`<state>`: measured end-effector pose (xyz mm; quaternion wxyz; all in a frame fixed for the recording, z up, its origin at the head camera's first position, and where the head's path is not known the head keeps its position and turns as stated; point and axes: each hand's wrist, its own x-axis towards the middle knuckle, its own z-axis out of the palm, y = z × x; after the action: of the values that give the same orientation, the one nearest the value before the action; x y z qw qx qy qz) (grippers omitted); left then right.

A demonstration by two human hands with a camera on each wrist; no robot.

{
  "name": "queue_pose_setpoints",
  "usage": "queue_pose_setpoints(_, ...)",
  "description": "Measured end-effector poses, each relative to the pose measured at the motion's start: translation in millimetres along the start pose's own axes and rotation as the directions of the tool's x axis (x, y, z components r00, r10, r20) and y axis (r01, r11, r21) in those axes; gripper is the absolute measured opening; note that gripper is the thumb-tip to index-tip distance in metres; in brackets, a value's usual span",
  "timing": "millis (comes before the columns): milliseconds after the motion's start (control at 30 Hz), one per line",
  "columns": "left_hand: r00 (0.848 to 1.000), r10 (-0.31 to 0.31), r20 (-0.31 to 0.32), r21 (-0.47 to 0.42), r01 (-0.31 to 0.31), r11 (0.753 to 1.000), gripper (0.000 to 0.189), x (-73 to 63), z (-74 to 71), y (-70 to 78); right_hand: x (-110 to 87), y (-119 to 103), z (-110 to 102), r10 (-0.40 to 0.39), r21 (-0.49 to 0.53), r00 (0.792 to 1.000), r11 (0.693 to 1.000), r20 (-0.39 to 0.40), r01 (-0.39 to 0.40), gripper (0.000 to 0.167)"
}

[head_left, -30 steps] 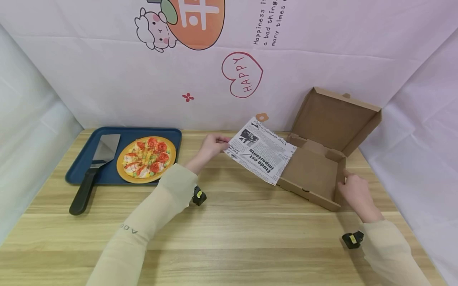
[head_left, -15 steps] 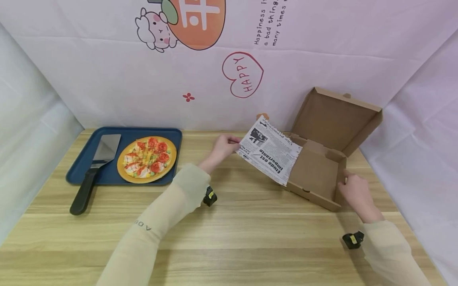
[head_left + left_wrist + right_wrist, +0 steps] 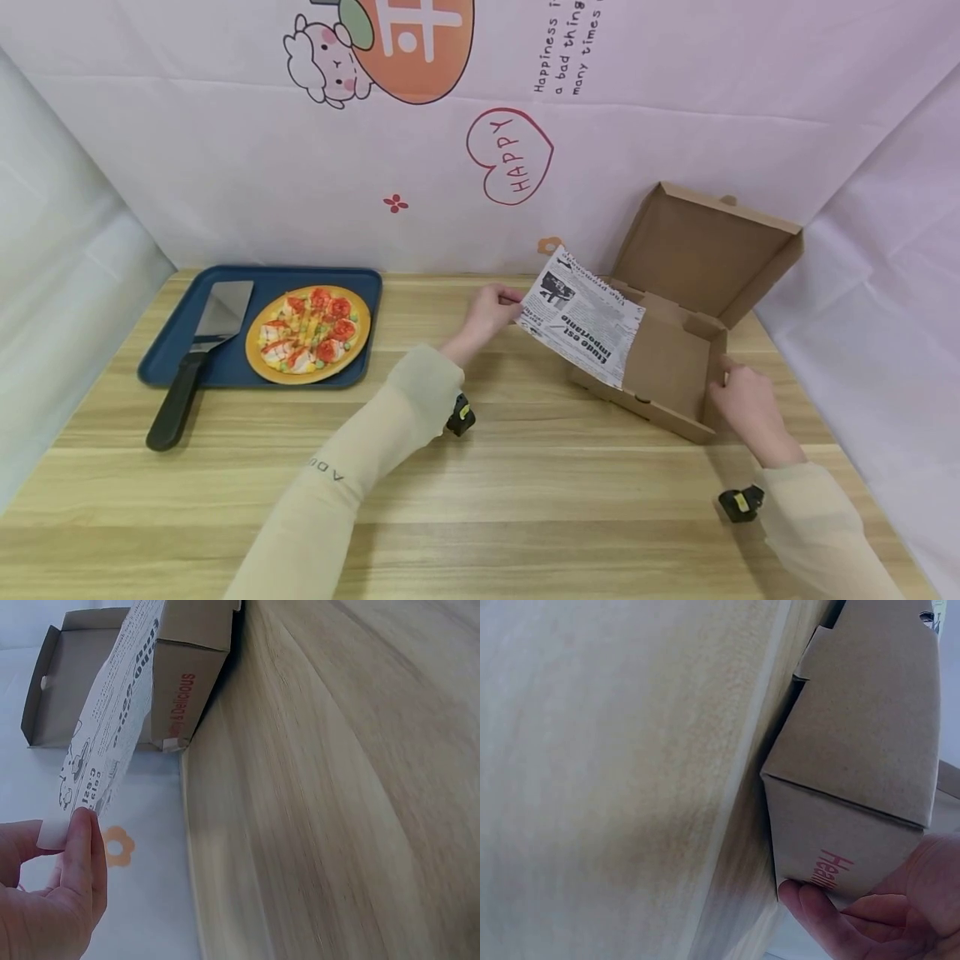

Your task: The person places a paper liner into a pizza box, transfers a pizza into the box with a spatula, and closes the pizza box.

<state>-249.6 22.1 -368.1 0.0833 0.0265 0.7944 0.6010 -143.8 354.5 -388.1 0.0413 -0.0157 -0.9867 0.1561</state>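
My left hand (image 3: 487, 315) pinches one corner of a sheet of newsprint-patterned greaseproof paper (image 3: 581, 321) between thumb and fingers. The sheet (image 3: 112, 712) slants up from the fingertips toward the cardboard pizza box (image 3: 191, 690) in the left wrist view. Its far part overlaps the left side of the open box (image 3: 667, 362) in the head view. My right hand (image 3: 752, 412) grips the box's right side wall. In the right wrist view, fingers (image 3: 814, 904) press the outer face of that wall beside red lettering, and the thumb side lies over its top edge.
The box lid (image 3: 708, 246) stands raised toward the back cloth (image 3: 637, 150). At the left, a blue tray (image 3: 330, 277) carries a pizza (image 3: 307, 333) and a pizza server (image 3: 180, 400), whose black handle sticks out over the tray's front edge onto the wooden table (image 3: 525, 517).
My left hand has moved right with the paper, bringing the sheet farther over the box. The right hand and the box have stayed in place.
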Motion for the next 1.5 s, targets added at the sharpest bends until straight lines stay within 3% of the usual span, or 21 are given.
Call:
queue_pose_setpoints(433,0.999,0.023,-0.047,0.062,-0.02,0.998,0.016,4.1,19.7,2.9,0.1,0,1,0.011,-0.004,1.0,1.0,0.012,-0.01,0.047)
queue_pose_setpoints(1100,0.989,0.146,0.018,0.115,-0.148,0.982,0.012,1.4,43.3,0.5,0.6,3,2,-0.018,-0.008,1.0,1.0,-0.018,0.018,0.046)
queue_pose_setpoints(1333,0.988,0.15,0.033,0.098,-0.153,0.983,0.013,-1.8,51.1,1.5,0.7,3,1,-0.02,-0.016,1.0,1.0,-0.01,0.02,0.044)
queue_pose_setpoints(1500,0.984,0.176,0.02,0.152,-0.177,0.972,0.011,-4.7,56.3,4.3,0.9,2,0,-0.02,-0.021,1.0,1.0,-0.015,0.02,0.044)
